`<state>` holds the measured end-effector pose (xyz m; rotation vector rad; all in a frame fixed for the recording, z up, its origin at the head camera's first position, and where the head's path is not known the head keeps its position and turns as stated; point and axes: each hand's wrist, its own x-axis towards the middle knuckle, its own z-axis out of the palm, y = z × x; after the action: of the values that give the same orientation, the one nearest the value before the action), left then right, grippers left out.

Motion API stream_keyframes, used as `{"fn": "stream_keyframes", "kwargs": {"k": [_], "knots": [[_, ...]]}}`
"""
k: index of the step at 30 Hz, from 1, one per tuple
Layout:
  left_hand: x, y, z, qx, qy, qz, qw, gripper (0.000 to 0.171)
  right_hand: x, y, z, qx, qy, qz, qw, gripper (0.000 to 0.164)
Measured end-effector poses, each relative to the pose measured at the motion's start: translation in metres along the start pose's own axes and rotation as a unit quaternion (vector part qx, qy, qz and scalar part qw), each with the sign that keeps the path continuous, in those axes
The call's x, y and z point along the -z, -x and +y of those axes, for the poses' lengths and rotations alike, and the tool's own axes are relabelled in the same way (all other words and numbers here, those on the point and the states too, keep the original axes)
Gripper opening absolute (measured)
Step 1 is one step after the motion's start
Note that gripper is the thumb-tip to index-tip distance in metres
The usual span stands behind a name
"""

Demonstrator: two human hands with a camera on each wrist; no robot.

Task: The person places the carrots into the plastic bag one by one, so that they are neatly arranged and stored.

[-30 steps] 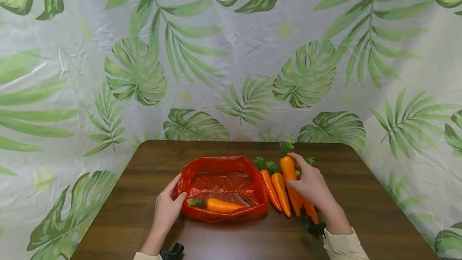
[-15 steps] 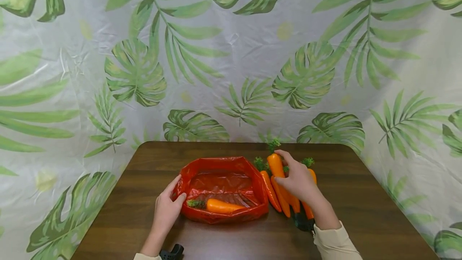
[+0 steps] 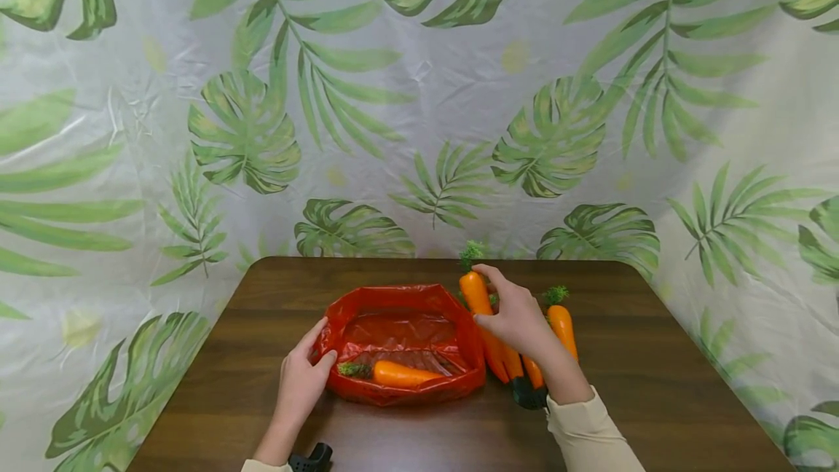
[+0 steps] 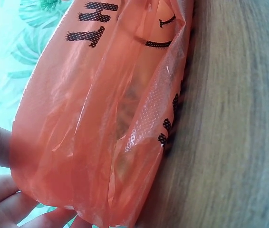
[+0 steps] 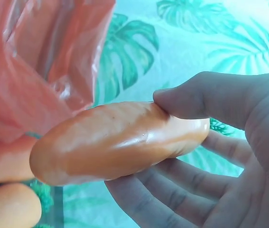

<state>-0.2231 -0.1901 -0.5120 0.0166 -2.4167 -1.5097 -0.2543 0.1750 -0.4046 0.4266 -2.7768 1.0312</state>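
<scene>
A red plastic bag point(image 3: 393, 299) sits with its mouth held wide, and one carrot point(image 3: 405, 374) with a green top lies inside it. My left hand point(image 3: 303, 377) holds the bag's left rim, thumb over the edge. The left wrist view shows fingers along the translucent bag wall point(image 4: 53, 137), which bears black lettering. My right hand point(image 3: 521, 315) grips another carrot point(image 3: 475, 291) close to the bag's right rim, its leafy top pointing up and away. In the right wrist view, thumb and fingers pinch this carrot point(image 5: 115, 142) from both sides.
Several more carrots lie right of the bag, partly hidden under my right hand; one carrot point(image 3: 561, 325) shows beyond the wrist. The brown wooden table point(image 3: 262, 312) ends at a leaf-patterned curtain point(image 3: 452, 79). Black wrist straps show at both cuffs.
My right hand has carried its carrot leftward from over the other carrots to the bag's right rim, uncovering a carrot at the right. The left hand and bag have stayed put.
</scene>
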Motion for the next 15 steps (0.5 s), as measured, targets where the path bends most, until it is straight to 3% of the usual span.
{"fn": "stream_keyframes", "kwargs": {"k": [15], "knots": [[0.0,0.0,0.001,0.002,-0.004,0.003,1.0,0.057,-0.028,-0.015,-0.022,0.038,-0.007,-0.021,0.999,0.085]]}}
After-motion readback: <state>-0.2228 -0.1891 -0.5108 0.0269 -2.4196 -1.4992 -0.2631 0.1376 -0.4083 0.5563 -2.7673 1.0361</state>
